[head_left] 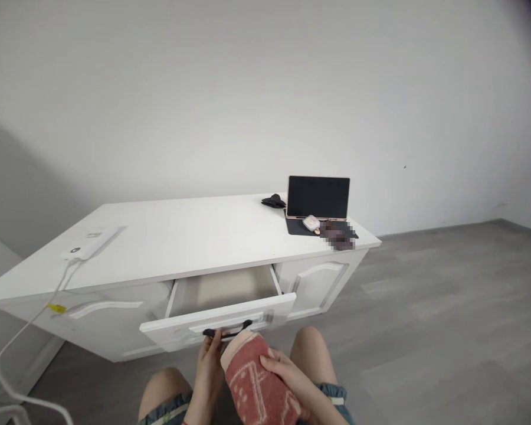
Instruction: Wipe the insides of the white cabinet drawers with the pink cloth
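A folded red towel [253, 378] with a cream edge and pale pattern is in my right hand [287, 375], the thumb lying across its upper side. My left hand [210, 354] has its fingers closed around the left part of a black handle [228, 332] on the drawer front. The white drawer [221, 311] is pulled out of the cabinet, and its visible inside is pale and bare. The towel's top edge is close to the handle, in front of the drawer.
On the white cabinet top [190, 236] stands a tablet [318, 198] in a dark case, with a small pale case [311, 223] and a blurred-out item. A black folded object [273, 201] sits behind. At left lies a white power strip [91, 243] with its cable hanging down.
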A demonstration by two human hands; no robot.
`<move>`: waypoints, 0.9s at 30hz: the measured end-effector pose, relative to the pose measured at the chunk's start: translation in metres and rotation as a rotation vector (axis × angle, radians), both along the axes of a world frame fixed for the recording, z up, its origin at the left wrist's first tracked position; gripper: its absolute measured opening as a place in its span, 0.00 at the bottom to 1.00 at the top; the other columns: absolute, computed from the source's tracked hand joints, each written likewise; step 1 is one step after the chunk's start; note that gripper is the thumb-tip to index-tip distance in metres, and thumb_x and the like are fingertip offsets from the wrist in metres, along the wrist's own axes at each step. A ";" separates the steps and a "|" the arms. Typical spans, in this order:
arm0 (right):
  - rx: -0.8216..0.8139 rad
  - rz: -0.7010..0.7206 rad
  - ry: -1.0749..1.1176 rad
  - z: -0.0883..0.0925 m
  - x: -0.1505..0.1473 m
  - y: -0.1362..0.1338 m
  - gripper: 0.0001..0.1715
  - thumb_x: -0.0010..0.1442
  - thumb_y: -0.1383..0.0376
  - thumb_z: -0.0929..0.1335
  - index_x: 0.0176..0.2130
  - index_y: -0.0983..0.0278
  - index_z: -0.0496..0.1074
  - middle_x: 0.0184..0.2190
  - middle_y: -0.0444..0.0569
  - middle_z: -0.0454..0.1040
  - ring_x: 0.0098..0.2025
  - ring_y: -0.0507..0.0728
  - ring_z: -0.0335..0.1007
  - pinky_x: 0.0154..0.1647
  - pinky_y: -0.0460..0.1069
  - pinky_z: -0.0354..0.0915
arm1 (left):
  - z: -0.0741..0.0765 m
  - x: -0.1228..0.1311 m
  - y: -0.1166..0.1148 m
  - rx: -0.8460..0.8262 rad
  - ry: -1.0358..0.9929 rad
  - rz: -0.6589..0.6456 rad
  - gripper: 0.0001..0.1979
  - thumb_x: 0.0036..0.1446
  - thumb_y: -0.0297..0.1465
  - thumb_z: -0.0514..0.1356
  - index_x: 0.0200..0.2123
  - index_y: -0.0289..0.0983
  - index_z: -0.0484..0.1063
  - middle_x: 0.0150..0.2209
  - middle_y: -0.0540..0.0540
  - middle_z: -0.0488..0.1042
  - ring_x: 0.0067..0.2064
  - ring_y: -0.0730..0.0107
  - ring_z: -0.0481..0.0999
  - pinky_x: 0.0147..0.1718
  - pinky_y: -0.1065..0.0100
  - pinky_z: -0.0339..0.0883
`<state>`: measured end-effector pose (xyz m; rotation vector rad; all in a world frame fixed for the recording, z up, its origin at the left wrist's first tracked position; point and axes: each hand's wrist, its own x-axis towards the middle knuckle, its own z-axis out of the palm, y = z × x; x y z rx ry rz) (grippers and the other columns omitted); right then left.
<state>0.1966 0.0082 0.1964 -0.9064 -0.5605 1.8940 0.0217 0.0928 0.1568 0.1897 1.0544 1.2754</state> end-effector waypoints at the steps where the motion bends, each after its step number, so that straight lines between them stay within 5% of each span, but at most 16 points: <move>1: 0.017 0.025 0.002 0.007 0.000 0.001 0.24 0.48 0.51 0.79 0.40 0.63 0.81 0.32 0.49 0.82 0.38 0.60 0.79 0.50 0.54 0.67 | 0.000 0.000 -0.007 0.006 0.011 -0.020 0.10 0.43 0.28 0.73 0.28 0.37 0.76 0.27 0.49 0.81 0.30 0.64 0.82 0.32 0.67 0.77; 6: 0.072 0.147 -0.050 0.045 0.012 0.006 0.30 0.39 0.52 0.81 0.40 0.63 0.80 0.34 0.48 0.82 0.38 0.60 0.77 0.51 0.55 0.66 | -0.003 -0.002 -0.031 0.004 0.022 0.023 0.17 0.33 0.27 0.77 0.28 0.37 0.76 0.27 0.50 0.81 0.31 0.64 0.81 0.33 0.67 0.76; 11: 0.129 0.126 -0.242 0.085 0.046 0.024 0.29 0.38 0.55 0.81 0.40 0.60 0.78 0.35 0.43 0.80 0.39 0.56 0.74 0.48 0.52 0.66 | -0.019 -0.005 -0.044 0.027 -0.035 0.089 0.13 0.35 0.26 0.76 0.25 0.36 0.76 0.28 0.50 0.81 0.30 0.67 0.81 0.32 0.69 0.76; 17: 0.643 -0.040 -0.767 0.124 0.082 0.082 0.20 0.57 0.51 0.72 0.44 0.62 0.75 0.40 0.47 0.78 0.42 0.57 0.71 0.49 0.53 0.66 | -0.018 -0.007 -0.070 -0.033 -0.006 0.108 0.14 0.36 0.27 0.77 0.27 0.35 0.79 0.29 0.46 0.82 0.34 0.66 0.81 0.33 0.70 0.77; 21: 0.871 0.146 -1.149 0.120 0.083 0.129 0.13 0.61 0.61 0.67 0.43 0.64 0.76 0.37 0.49 0.78 0.39 0.57 0.70 0.44 0.51 0.65 | -0.009 -0.005 -0.082 -0.081 0.022 0.114 0.15 0.34 0.28 0.78 0.26 0.35 0.78 0.26 0.46 0.81 0.32 0.67 0.81 0.31 0.71 0.76; 27: 1.060 0.407 -1.391 0.078 0.058 0.164 0.22 0.61 0.70 0.62 0.50 0.65 0.77 0.42 0.55 0.80 0.44 0.59 0.73 0.48 0.53 0.66 | -0.011 -0.005 -0.096 -0.141 0.021 0.106 0.22 0.25 0.35 0.81 0.25 0.36 0.77 0.25 0.48 0.80 0.31 0.69 0.80 0.30 0.71 0.74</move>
